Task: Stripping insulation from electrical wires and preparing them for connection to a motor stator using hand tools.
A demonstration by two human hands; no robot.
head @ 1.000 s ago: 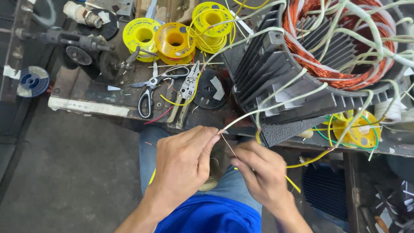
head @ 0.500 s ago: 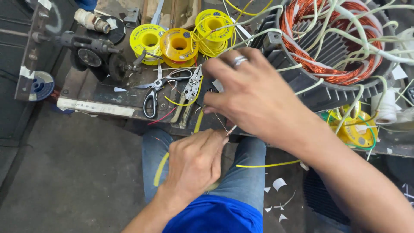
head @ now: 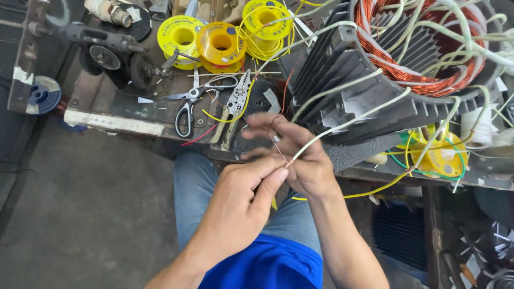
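My left hand (head: 241,198) pinches the bare copper tip of a white sleeved lead wire (head: 342,126) between thumb and forefinger, just above my lap. Right behind it, my right hand (head: 300,160), a ring on one finger, touches the same wire end, and a thin copper strand runs up across its fingers. The lead rises to a dark finned motor stator (head: 342,69) that lies tilted on the bench. Its orange copper winding (head: 385,64) has several white leads sticking out.
Black-handled scissors (head: 187,107) and wire-stripping pliers (head: 233,107) lie on the dirty bench (head: 112,122) beyond my hands. Yellow wire spools (head: 182,35) stand behind them. Another yellow spool with green wire (head: 439,155) sits under the stator. A loose yellow wire (head: 369,190) hangs past my right wrist.
Half a second ago my right hand was stretched out over the bench near the pliers. It has come back to the wire end, which my left hand kept holding.
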